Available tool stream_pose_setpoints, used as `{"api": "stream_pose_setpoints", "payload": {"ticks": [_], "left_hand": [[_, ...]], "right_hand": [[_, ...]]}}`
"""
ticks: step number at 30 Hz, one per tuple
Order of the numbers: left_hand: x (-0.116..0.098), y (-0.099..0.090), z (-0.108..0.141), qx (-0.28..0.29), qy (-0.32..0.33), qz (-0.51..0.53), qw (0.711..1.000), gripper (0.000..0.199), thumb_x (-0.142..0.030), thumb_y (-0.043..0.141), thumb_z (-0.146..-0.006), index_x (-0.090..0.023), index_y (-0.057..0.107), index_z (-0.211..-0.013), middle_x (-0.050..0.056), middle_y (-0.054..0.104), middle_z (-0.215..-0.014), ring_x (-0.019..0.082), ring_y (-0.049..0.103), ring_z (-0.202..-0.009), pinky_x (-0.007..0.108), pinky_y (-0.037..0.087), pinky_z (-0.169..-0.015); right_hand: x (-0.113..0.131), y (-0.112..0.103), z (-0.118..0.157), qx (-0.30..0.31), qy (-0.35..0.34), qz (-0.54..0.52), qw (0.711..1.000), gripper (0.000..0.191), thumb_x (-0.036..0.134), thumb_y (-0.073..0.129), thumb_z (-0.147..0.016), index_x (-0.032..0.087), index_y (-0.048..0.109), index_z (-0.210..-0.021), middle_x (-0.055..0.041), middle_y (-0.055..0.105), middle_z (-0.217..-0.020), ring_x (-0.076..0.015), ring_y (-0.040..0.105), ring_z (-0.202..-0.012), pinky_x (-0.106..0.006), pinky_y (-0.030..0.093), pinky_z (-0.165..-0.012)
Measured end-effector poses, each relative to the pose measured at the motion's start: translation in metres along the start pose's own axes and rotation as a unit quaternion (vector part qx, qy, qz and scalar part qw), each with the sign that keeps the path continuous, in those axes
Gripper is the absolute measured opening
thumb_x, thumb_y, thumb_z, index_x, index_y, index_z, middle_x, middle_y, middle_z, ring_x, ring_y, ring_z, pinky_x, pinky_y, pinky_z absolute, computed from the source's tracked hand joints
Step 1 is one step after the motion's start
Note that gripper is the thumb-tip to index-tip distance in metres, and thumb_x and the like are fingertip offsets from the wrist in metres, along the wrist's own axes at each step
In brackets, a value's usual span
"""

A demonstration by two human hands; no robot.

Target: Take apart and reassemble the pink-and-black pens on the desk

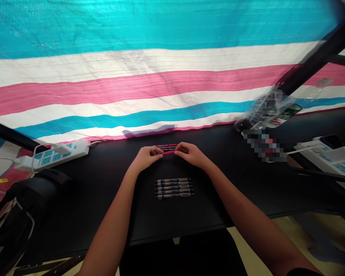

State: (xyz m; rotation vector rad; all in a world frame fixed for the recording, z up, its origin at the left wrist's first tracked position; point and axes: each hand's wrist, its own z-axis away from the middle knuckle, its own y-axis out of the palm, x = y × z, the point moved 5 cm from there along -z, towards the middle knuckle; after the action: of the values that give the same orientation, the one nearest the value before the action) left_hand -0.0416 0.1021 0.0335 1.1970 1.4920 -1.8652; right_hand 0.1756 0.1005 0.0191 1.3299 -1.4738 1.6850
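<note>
A small row of red pens (pixel 169 152) lies across the black table, its ends between my two hands. My left hand (pixel 148 157) is closed, thumb and fingers pinching the left ends. On the right ends, my right hand (pixel 192 154) grips in the same way, so the fingers hide both tips. Whether the pens rest on the table or are slightly lifted, I cannot tell. Nearer to me, several clear-barrelled pens with dark grips (pixel 174 188) lie side by side in a neat, parallel stack, touched by neither hand.
A white power strip (pixel 61 153) with blue sockets stands at the left, another (pixel 324 153) at the right. Bottles in clear plastic (pixel 271 109) lie at the back right beside a blurred-out item (pixel 265 145). A black bag (pixel 43 188) sits left. A striped sheet (pixel 161 88) hangs behind.
</note>
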Motion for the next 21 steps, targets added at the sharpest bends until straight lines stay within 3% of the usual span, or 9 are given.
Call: {"api": "stream_pose_setpoints", "payload": {"ticks": [6,12,17,21], "left_hand": [[-0.004,0.002,0.000,-0.006,0.022,-0.005,1.000,0.024,-0.033,0.073,-0.079,-0.018,0.081,-0.096,0.004,0.072,-0.077,0.017,0.059,-0.070,0.029,0.044,-0.066],[-0.005,0.000,0.000,-0.021,0.037,-0.002,0.999,0.021,-0.032,0.074,-0.080,-0.019,0.081,-0.095,0.003,0.073,-0.077,0.016,0.060,-0.069,0.028,0.045,-0.065],[-0.013,-0.002,0.003,-0.038,0.088,0.008,0.995,0.019,-0.032,0.074,-0.082,-0.021,0.081,-0.096,0.005,0.076,-0.087,0.017,0.063,-0.074,0.030,0.048,-0.069],[-0.013,-0.006,0.003,-0.058,0.097,0.049,0.992,0.019,-0.034,0.078,-0.079,-0.019,0.080,-0.091,0.006,0.076,-0.087,0.018,0.066,-0.077,0.030,0.050,-0.071]], "right_hand": [[0.002,0.001,-0.001,0.011,0.001,0.044,0.999,0.044,0.050,0.049,-0.095,0.018,0.062,-0.067,-0.0019,0.058,-0.065,-0.0160,0.051,-0.063,-0.030,0.038,-0.064],[0.005,0.001,0.001,0.009,-0.002,0.015,1.000,0.038,0.055,0.060,-0.088,0.018,0.064,-0.078,0.0008,0.055,-0.066,-0.0147,0.046,-0.063,-0.029,0.036,-0.062],[0.007,0.006,0.001,0.055,0.025,-0.079,0.995,0.056,0.065,0.052,-0.090,0.018,0.056,-0.060,-0.0005,0.052,-0.059,-0.0138,0.046,-0.058,-0.030,0.035,-0.060],[0.005,0.009,0.000,0.052,0.061,-0.134,0.988,0.060,0.070,0.054,-0.088,0.019,0.054,-0.055,0.0000,0.049,-0.054,-0.0124,0.043,-0.053,-0.029,0.034,-0.056]]}}
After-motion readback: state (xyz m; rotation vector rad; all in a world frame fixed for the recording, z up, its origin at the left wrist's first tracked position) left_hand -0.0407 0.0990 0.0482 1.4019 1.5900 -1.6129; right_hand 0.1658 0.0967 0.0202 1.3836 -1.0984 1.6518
